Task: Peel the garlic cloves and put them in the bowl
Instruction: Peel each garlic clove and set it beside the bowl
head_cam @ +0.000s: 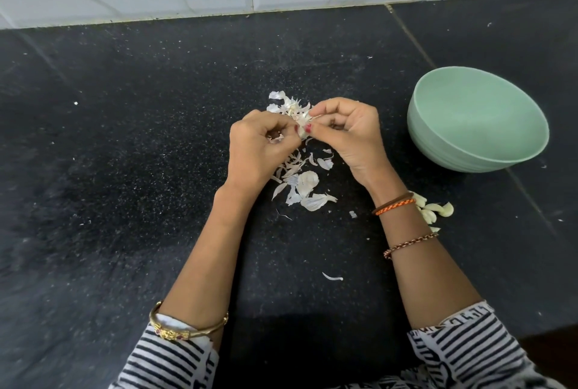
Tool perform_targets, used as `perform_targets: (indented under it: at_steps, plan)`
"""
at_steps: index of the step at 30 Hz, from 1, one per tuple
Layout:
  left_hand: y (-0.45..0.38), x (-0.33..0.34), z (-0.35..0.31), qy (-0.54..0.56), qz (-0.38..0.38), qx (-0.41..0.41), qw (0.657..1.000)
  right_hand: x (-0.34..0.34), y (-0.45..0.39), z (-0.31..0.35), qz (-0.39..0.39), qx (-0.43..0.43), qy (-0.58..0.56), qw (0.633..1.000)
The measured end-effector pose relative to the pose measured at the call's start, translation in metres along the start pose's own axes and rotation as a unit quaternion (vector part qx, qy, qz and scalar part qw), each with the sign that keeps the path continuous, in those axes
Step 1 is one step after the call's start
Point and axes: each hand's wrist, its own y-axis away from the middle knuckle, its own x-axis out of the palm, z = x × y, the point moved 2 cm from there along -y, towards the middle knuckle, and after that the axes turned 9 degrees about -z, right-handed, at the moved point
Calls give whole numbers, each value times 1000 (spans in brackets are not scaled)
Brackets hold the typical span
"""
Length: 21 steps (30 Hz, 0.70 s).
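Presently: peeling under way, bowl (477,126) apparently empty.
Left hand (259,144) and right hand (347,135) together, pinching one garlic clove (301,126); bowl lies rightward, nearer the right hand.

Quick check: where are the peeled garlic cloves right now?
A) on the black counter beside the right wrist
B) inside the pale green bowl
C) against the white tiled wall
A: the peeled cream-coloured garlic cloves lie on the black speckled stone counter beside the right wrist; no cloves show in the pale green round bowl.

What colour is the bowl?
Pale mint green bowl, plain inside and out, seen in the head view.
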Motion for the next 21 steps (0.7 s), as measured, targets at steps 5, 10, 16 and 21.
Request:
perform_targets:
  at_steps: [5,10,16,21]
  plan:
    - [-6,-3,-6,132,-11,-149,980,-4,3,9,125,52,-74,988]
    - [-6,-8,2,89,-37,-174,980,-1,1,3,13,30,-19,999]
    - [-2,0,3,46,-2,-118,992,7,3,0,-96,-43,23,994]
    - [-1,4,-2,129,31,-143,981,10,5,-3,-133,-54,4,990]
